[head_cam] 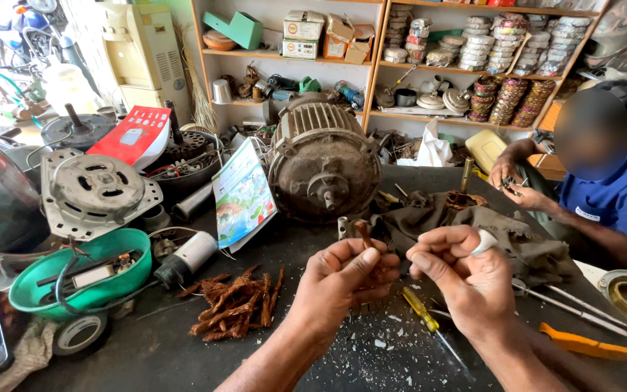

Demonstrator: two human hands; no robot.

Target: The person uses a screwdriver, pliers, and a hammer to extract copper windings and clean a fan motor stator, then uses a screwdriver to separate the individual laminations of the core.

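My left hand (346,279) is closed around a small brown stick-like piece (363,234) that pokes up above its fingers. My right hand (466,279) is just to the right, fingers pinched toward the left hand, with a small white strip (485,242) held against its knuckles. Both hands hover over a dark worktable (183,356). Under them lies a yellow-handled screwdriver (424,311). A pile of short brown copper-coloured pieces (237,301) sits to the left of my left hand.
A large rusty electric motor (322,163) stands behind the hands, on a grey cloth (473,225). A green bowl (74,279), motor parts and a booklet (243,194) crowd the left. A person in blue (618,196) works at the right. An orange tool (585,345) lies at right.
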